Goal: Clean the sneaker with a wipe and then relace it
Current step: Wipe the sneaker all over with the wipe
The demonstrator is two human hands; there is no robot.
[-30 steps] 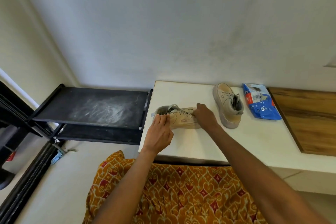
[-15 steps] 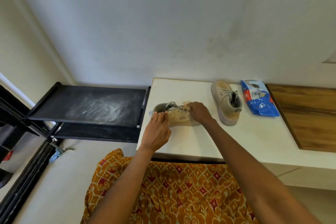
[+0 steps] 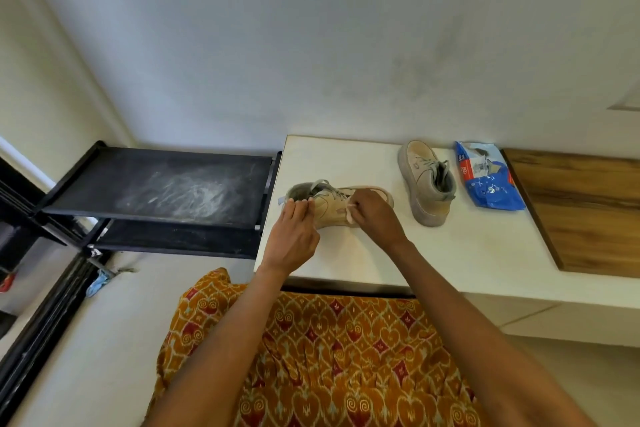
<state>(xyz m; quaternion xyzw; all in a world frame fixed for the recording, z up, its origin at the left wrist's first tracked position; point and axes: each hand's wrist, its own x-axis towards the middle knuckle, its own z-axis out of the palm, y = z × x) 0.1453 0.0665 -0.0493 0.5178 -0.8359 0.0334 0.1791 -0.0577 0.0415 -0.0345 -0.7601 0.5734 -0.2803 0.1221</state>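
Note:
A beige sneaker (image 3: 330, 206) lies on the white table (image 3: 450, 253) with its toe pointing right and its grey laces loose at the collar. My left hand (image 3: 292, 236) holds the sneaker at its heel, fingers curled over the collar edge. My right hand (image 3: 372, 215) sits on the sneaker's near side and pinches a small white wipe (image 3: 350, 215) against it. A second beige sneaker (image 3: 427, 182) stands apart to the right, toe pointing away.
A blue wipes pack (image 3: 486, 180) lies right of the second sneaker. A wooden board (image 3: 581, 208) covers the table's right end. A black shoe rack (image 3: 162, 189) with a dusty top shelf stands left of the table. My patterned orange clothing (image 3: 329, 357) is below.
My right hand has slid from the laces toward the sneaker's near side, and the white wipe now shows at its fingers. My left hand stays at the heel.

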